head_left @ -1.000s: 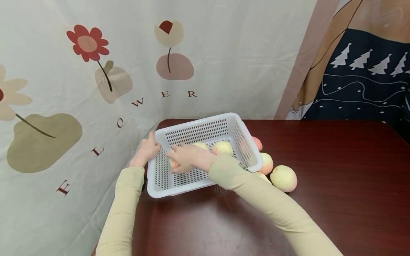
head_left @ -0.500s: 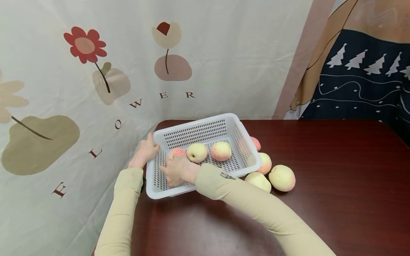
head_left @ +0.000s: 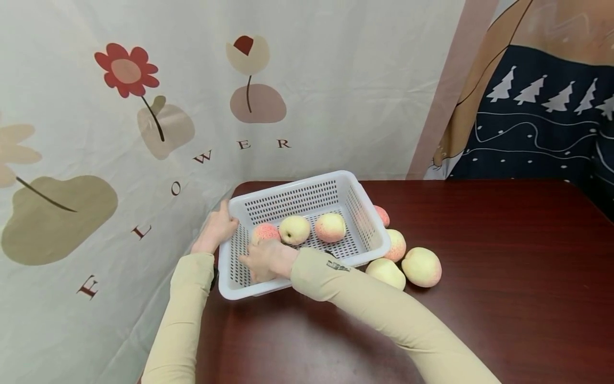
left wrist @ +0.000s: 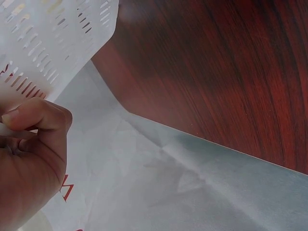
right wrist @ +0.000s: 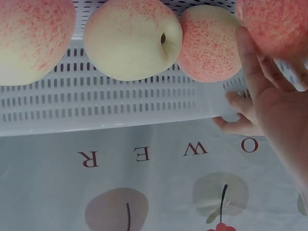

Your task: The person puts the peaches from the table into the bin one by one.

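A white slotted plastic basket stands on the table, tipped toward me in the head view. My left hand grips its left rim; in the left wrist view the thumb and curled fingers wrap the edge. Inside the basket, my right hand is at the near left corner, its fingers round a pinkish-red peach. From above, that hand mostly covers the fruit. Behind it lie a speckled pink peach, a pale yellow peach and a yellow-pink peach in a row.
Outside the basket's right end sit several more peaches, among them a pale one and one by the near corner. The dark red wooden table extends to the right. A printed cloth hangs behind and on the left.
My right hand has come nearer to me within the basket, to its near left corner, uncovering the row of peaches behind. The left hand keeps its grip on the rim.
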Available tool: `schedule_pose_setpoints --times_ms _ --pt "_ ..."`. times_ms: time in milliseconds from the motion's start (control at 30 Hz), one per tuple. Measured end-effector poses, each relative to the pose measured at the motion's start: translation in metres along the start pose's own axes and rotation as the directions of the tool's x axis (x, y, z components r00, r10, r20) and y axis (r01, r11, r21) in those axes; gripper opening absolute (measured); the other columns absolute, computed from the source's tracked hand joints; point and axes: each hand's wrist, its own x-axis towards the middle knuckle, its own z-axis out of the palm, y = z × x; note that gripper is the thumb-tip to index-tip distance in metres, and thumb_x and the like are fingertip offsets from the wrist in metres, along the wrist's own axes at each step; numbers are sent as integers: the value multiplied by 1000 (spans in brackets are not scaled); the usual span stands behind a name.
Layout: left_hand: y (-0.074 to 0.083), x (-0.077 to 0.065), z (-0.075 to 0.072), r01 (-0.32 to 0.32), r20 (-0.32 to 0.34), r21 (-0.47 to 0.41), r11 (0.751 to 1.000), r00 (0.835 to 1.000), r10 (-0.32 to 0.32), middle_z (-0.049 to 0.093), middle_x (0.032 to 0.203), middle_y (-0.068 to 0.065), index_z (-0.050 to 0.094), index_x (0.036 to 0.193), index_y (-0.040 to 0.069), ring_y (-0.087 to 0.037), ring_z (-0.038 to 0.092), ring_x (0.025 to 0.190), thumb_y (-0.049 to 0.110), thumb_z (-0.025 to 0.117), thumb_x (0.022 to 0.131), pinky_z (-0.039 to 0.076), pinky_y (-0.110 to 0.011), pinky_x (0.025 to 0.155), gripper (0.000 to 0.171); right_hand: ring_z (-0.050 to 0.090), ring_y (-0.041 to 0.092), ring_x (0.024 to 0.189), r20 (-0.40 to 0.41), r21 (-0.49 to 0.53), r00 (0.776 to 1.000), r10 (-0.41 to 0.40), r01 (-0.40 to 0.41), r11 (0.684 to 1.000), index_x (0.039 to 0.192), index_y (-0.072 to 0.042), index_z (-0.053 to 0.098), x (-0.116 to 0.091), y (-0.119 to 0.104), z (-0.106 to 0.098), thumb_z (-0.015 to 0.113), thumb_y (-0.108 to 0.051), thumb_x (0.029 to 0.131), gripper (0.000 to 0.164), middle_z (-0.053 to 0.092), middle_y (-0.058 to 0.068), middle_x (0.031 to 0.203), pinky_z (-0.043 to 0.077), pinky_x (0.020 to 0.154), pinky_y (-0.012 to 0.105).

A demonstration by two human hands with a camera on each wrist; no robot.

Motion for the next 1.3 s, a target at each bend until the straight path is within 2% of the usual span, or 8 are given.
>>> schedule_pose_setpoints --times_ms 200,433,667,800,900,1033,1167,1300 --pt "1 -1 1 5 4 -8 1000 1000 -4 58 92 -31 7 144 2 -23 64 58 13 35 90 49 -28 43 62 53 10 99 -10 53 999 -41 42 998 138 -31 34 -2 2 -5 47 -59 85 61 49 -1 126 49 81 27" --pt "2 -1 1 13 3 -11 1000 1000 -13 58 94 -32 8 144 2 -25 64 59 13 35 90 49 -28 44 62 51 13 117 30 121 999 -13 9 993 142 -32 29 -10 3 -13 49 -57 85 66 38 1 143 46 92 32" --pt "2 -1 0 12 7 -6 1000 1000 -12 57 96 -34 6 144 1 -25 65 61 13 34 90 50 -28 45 63 54 13 97 118 249 992 52 -81 965 142 -37 27 -24 13 -18 55 -51 84 66 30 -3 148 47 81 31" --pt "2 0 0 12 0 3 1000 1000 -12 56 100 -35 8 144 1 -27 65 65 13 35 89 50 -29 47 63 51 15 118 115 254 992 43 -71 964 142 -34 28 -31 20 -18 55 -48 86 64 25 0 151 45 94 36" --pt "2 0 0 15 -1 16 1000 1000 -15 55 104 -35 8 144 1 -27 64 69 13 34 89 50 -31 51 63 47 17 124 88 236 996 25 -45 971 142 -32 30 -38 26 -17 54 -47 87 62 27 3 151 44 96 35" --pt "2 1 0 20 7 18 1000 1000 -20 53 110 -36 4 145 0 -29 64 75 14 34 89 51 -34 58 64 57 16 103 25 233 999 25 -30 972 132 -27 41 -53 39 -16 54 -42 87 50 39 4 140 49 80 32" --pt "3 1 0 25 9 11 1000 1000 -25 51 115 -37 3 145 0 -31 63 81 14 33 89 52 -37 63 65 58 14 93 -89 275 996 26 0 961 126 -22 47 -73 57 -14 56 -36 87 43 49 1 123 49 76 30" --pt "3 0 -1 26 13 7 1000 1000 -26 51 114 -37 2 145 0 -31 64 79 14 33 90 52 -36 62 65 57 14 94 -203 323 977 67 2 946 126 -19 50 -97 77 -10 57 -36 87 43 52 1 114 49 77 29"
